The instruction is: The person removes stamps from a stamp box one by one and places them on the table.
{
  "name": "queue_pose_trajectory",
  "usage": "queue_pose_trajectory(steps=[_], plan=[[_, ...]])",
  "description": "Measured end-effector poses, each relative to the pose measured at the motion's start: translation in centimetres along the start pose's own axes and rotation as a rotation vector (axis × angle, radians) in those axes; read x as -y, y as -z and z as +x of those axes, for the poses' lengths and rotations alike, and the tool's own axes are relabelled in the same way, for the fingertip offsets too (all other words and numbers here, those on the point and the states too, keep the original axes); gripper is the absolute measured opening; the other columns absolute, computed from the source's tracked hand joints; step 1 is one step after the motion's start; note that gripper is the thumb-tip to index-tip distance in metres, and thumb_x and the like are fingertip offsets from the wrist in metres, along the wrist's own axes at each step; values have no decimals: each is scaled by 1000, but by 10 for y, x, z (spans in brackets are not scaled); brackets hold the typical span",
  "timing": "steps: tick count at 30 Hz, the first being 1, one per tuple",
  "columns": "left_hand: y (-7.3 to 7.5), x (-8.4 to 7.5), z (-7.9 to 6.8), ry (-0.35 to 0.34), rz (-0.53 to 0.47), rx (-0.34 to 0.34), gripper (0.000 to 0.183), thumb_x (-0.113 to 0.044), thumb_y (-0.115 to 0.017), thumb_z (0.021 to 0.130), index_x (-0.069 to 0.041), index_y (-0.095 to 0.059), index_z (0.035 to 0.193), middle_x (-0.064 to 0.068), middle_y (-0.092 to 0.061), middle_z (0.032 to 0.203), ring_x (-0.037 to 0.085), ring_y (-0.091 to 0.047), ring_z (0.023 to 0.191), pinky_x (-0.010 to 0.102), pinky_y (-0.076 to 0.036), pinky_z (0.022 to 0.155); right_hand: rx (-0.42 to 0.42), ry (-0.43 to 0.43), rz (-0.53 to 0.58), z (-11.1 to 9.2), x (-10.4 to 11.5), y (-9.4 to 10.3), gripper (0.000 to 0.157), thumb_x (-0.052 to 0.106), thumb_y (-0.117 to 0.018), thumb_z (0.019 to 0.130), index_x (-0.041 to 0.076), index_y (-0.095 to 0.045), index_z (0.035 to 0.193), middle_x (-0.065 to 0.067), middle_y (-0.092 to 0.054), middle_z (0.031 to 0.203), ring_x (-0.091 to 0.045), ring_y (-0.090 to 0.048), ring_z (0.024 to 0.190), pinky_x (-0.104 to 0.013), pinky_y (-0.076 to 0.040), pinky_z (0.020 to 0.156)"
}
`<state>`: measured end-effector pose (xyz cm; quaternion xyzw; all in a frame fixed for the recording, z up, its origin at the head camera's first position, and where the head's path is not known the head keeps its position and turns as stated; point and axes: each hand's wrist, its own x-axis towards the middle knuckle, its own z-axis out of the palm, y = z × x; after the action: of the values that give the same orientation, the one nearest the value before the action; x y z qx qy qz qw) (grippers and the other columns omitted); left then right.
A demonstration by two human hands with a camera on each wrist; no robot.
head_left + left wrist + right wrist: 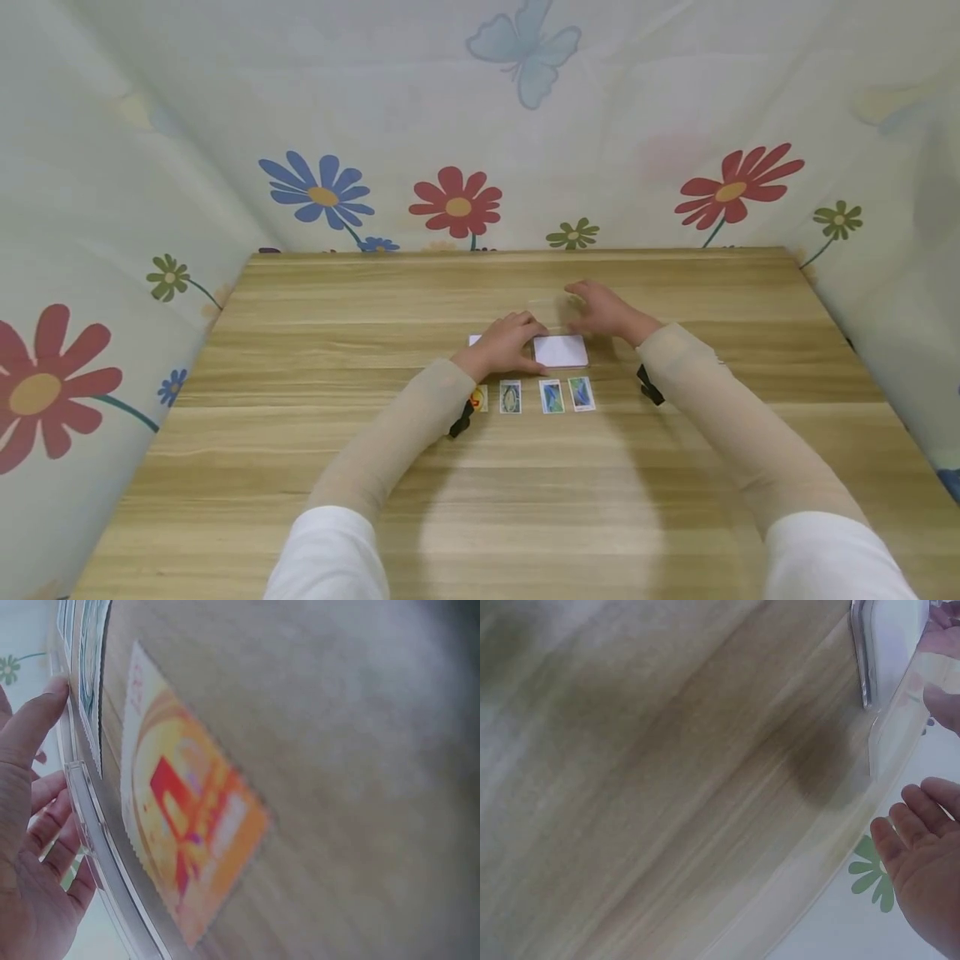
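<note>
Two flat clear plastic cases with white insides lie side by side on the table. In the head view my left hand (pixel 508 343) covers much of the left case (pixel 474 339). It holds the right case (pixel 561 352) by its left end, thumb (pixel 54 688) on the near edge and fingers toward the far edge. My right hand (pixel 600 312) hovers beyond the right case's far corner, fingers spread and bent slightly, holding nothing. Near its fingers is a thin transparent piece (pixel 875 746). Before the cases lie several stamps, including an orange one (pixel 191 817) and a grey one (pixel 510 397).
Two blue-green stamps (pixel 551 397) lie near the right case. The wood-grain table (pixel 300 333) meets a flower-printed cloth wall (pixel 390 108) at the back and sides. Black wrist devices (pixel 651 387) sit at both wrists, low over the table.
</note>
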<state>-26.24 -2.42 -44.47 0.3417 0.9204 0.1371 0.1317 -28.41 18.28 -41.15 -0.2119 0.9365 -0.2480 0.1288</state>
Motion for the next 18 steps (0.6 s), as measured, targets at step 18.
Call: queue_pose_trajectory(steps=[18], plan=[[-1,0,-3,2,-5,-1,67,-53,-68,75,-16,-52,127,2,-49,126,18,-45,113,36,-38,98,92,40,-18,10,-7,-8,67,15,-66,80,-16,-35,131,-35,-38,131,-45,-38,123,-52,-30,105]])
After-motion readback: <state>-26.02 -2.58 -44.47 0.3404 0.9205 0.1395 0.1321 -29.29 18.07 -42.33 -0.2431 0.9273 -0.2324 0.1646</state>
